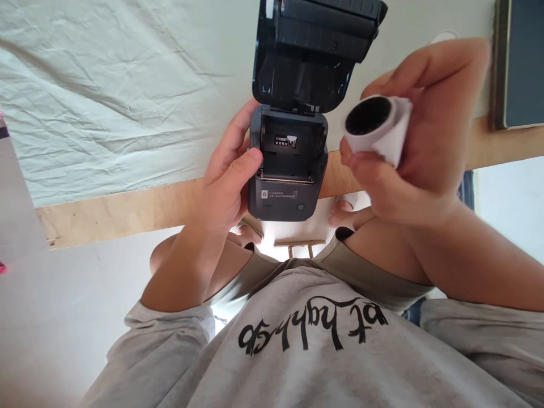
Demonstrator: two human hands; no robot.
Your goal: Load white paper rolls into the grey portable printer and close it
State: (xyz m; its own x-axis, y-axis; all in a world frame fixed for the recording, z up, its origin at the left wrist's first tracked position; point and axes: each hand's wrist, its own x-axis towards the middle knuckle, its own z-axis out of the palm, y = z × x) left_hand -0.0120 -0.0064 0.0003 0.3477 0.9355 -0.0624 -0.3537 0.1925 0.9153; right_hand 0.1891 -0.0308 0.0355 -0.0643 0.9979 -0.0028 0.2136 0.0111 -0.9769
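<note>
Head view looks straight down the person's own chest, and nearest of all is the grey shirt [306, 351] with black lettering across it, filling the bottom of the picture. Just beyond the shirt's collar the two bare forearms rise toward a small dark label printer [288, 170], which serves as the landmark here. The left hand [225, 187] grasps the printer from its left side, thumb laid against the front left corner by the open paper bay and fingers wrapped behind the body; fingertips show under the printer's near edge as well. The printer's lid [312, 51] is swung fully open and stands up beyond the bay, and a small white sticker with print sits on the bay's back wall. To the right of the printer, level with the bay and clear of it, the right hand [420, 130] grips a white paper roll [378, 127] between thumb and curled fingers, the roll's dark hollow core turned toward the printer. Beyond the printer lies a wooden table edge [127, 207], and further still a creased pale cloth [119, 90] spreads out left of the lid. Far to the right of the lid, a dark framed panel [518, 62] sits at the picture's corner.
</note>
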